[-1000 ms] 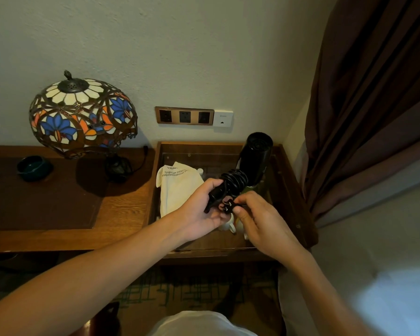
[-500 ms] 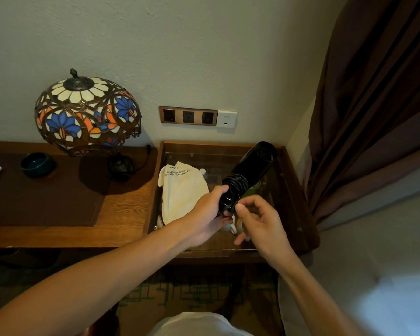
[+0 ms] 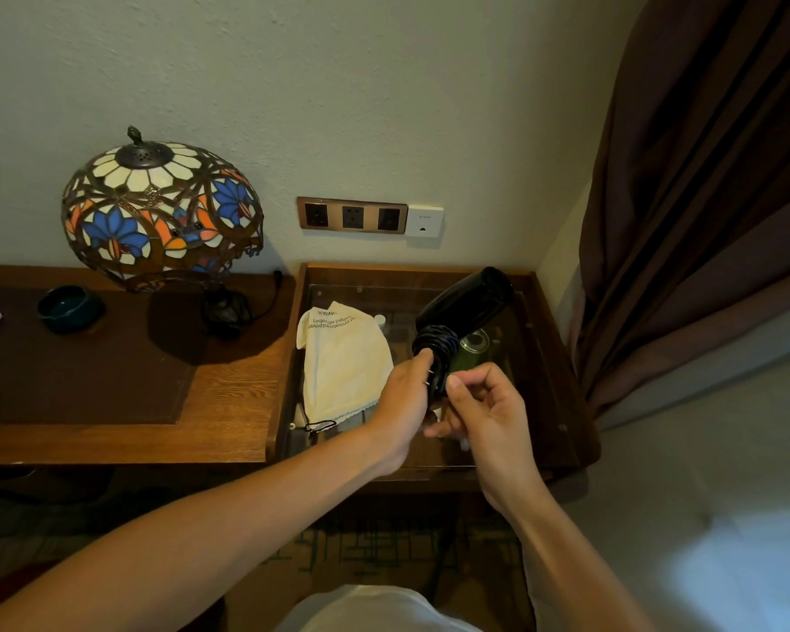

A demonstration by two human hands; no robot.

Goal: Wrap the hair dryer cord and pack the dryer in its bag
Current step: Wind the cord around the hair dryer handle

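A black hair dryer [image 3: 468, 301] points up and to the right above the glass-topped side table [image 3: 553, 371]. Its black cord [image 3: 436, 344] is coiled tightly around the handle. My left hand [image 3: 402, 401] grips the handle just below the coil, with the plug's metal prongs showing beside my fingers. My right hand [image 3: 486, 410] pinches the cord end or plug at the handle with thumb and forefinger. The cream cloth bag [image 3: 343, 364], printed with dark text, lies flat on the glass to the left of the dryer, its black drawstring trailing toward me.
A stained-glass lamp [image 3: 163, 212] stands on the wooden desk [image 3: 229, 403] to the left, beside a dark green bowl [image 3: 69, 307]. Wall sockets [image 3: 352, 216] sit above the side table. A brown curtain [image 3: 703, 198] hangs at the right. A green round object [image 3: 475, 344] lies under the glass.
The dryer has tilted from nearly upright to leaning right. My right hand has let the plug settle against the handle and now pinches it from the side. The view has shifted slightly left.
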